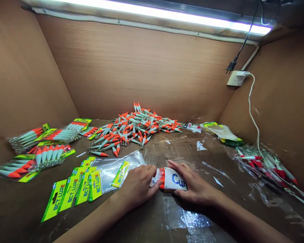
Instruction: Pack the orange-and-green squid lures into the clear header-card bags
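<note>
My left hand [139, 185] and my right hand [194, 184] both press on a small clear bag of orange-and-white fishing lures [170, 179] lying flat on the brown table near me. The bag carries a white card with blue lettering. Left fingers are curled over its left end; right fingers curl over its right end and front edge. Just left of my left hand lie empty clear bags with green "BCT LURE" header cards [90, 186], fanned out in a row.
A heap of loose orange-and-white lures [134, 130] sits mid-table at the back. Filled packs [43, 145] are stacked at the left. Opened wrappers and red-tipped lures [266, 165] lie at the right beneath a white cable and wall socket [236, 78]. Cardboard walls enclose the table.
</note>
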Demonstrator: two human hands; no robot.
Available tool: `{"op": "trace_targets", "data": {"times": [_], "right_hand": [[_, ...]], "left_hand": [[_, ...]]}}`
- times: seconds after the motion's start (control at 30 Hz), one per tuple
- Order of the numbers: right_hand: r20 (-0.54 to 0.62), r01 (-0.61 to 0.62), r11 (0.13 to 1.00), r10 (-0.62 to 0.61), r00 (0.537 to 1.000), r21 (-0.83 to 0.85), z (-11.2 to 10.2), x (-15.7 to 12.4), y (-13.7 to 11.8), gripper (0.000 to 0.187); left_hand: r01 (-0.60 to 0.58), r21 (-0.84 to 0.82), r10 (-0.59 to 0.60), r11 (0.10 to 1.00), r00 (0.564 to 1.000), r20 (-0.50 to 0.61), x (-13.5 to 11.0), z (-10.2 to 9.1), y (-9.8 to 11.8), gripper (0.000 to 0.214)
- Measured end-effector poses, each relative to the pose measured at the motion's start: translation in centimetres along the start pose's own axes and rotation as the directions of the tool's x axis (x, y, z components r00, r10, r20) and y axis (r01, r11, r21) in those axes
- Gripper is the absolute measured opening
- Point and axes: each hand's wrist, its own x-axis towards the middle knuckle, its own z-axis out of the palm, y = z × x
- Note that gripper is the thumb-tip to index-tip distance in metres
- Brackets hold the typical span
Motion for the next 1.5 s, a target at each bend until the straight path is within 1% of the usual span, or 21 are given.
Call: {"op": "trace_targets", "data": {"times": [0.13,0.17,0.23,0.3,0.43,0.53,0.57,0.7,0.77,0.83,0.9,0.97,1.0,1.07,1.1,1.17,1.2,1.27,1.3,1.4,1.5], "right_hand": [[-0.01,0.013,1.0,-0.014,1.0,-0.017,0.0,-0.1,0.0,0.099],[-0.012,0.015,1.0,-0.015,1.0,-0.018,0.0,-0.2,0.0,0.099],[-0.014,0.022,1.0,-0.022,1.0,-0.019,0.0,-0.2,0.0,0.099],[-0.012,0.029,0.999,-0.029,0.999,-0.017,0.0,-0.2,-0.1,0.099],[-0.018,0.031,0.999,-0.031,0.999,-0.016,0.0,-0.3,-0.1,0.099],[-0.012,0.024,0.999,-0.025,1.0,-0.024,0.1,-0.3,-0.2,0.101],[-0.007,0.024,0.999,-0.024,1.0,-0.029,0.1,-0.2,-0.3,0.101],[-0.01,0.053,0.996,-0.054,0.999,-0.078,0.2,0.0,-0.6,0.1],[-0.006,0.094,0.989,-0.095,0.995,-0.118,0.2,0.2,-0.7,0.098],[0.012,0.123,0.981,-0.122,0.992,-0.15,0.3,0.3,-0.6,0.093],[0.028,0.125,0.978,-0.122,0.992,-0.166,0.3,0.2,-0.4,0.079],[0.023,0.114,0.979,-0.112,0.993,-0.168,0.3,0.1,-0.2,0.065],[0.012,0.11,0.98,-0.11,0.994,-0.167,0.3,0.0,-0.2,0.062],[-0.01,0.107,0.98,-0.11,0.994,-0.167,0.2,-0.1,-0.2,0.064],[-0.011,0.113,0.979,-0.116,0.993,-0.171,0.1,-0.1,-0.3,0.067],[0.014,0.143,0.971,-0.143,0.99,-0.192,0.0,-0.1,-0.6,0.064],[0.03,0.16,0.966,-0.157,0.987,-0.203,0.0,0.0,-0.7,0.06],[0.044,0.175,0.959,-0.17,0.984,-0.222,0.0,0.1,-0.9,0.052],[0.043,0.171,0.959,-0.166,0.985,-0.227,0.0,0.2,-0.9,0.05],[0.037,0.146,0.961,-0.141,0.989,-0.237,0.1,0.2,-0.8,0.05],[0.029,0.124,0.963,-0.121,0.992,-0.24,0.2,0.2,-0.6,0.06]], "left_hand": [[-0.034,-0.064,0.034,0.997,0.999,0.001,-0.2,-0.6,0.4,0.052],[-0.056,-0.072,0.056,0.996,0.998,0.003,-0.2,-0.8,0.5,0.055],[-0.102,-0.073,0.103,0.992,0.995,0.01,-0.2,-1.1,0.6,0.045],[-0.119,-0.075,0.121,0.99,0.993,0.012,-0.1,-1.1,0.7,0.032],[-0.046,-0.095,0.042,0.994,0.998,-0.039,0.2,-0.7,0.4,0.03],[0.005,-0.199,-0.024,0.98,0.995,-0.095,0.5,0.1,0.1,0.011],[0.011,-0.261,-0.042,0.965,0.993,-0.113,0.6,0.3,0.1,0.007],[-0.016,-0.525,-0.086,0.851,0.982,-0.169,1.0,1.1,0.3,0.025],[-0.047,-0.613,-0.08,0.789,0.981,-0.177,1.1,1.4,0.6,0.028],[-0.061,-0.671,-0.078,0.739,0.981,-0.176,1.1,1.5,1.0,0.025],[-0.062,-0.711,-0.079,0.7,0.983,-0.164,0.9,1.2,1.2,0.024],[-0.071,-0.71,-0.04,0.7,0.99,-0.138,0.7,0.7,0.9,0.03],[-0.076,-0.683,-0.009,0.726,0.993,-0.119,0.5,0.4,0.6,0.033],[-0.067,-0.571,0.039,0.818,0.997,-0.061,0.2,0.0,-0.7,0.035],[-0.041,-0.497,0.035,0.867,0.999,-0.021,0.0,-0.1,-1.6,0.038],[0.015,-0.365,0.025,0.931,0.994,0.104,-0.5,0.2,-3.4,0.055],[0.032,-0.325,0.03,0.945,0.983,0.183,-0.7,0.5,-4.2,0.061],[0.032,-0.284,0.055,0.958,0.955,0.292,-1.0,1.0,-5.4,0.067],[0.027,-0.278,0.067,0.96,0.944,0.323,-1.1,1.2,-5.7,0.068],[0.019,-0.267,0.08,0.964,0.931,0.355,-1.2,1.3,-5.6,0.069],[0.041,-0.258,0.059,0.965,0.927,0.369,-1.1,1.1,-4.9,0.07]]}}
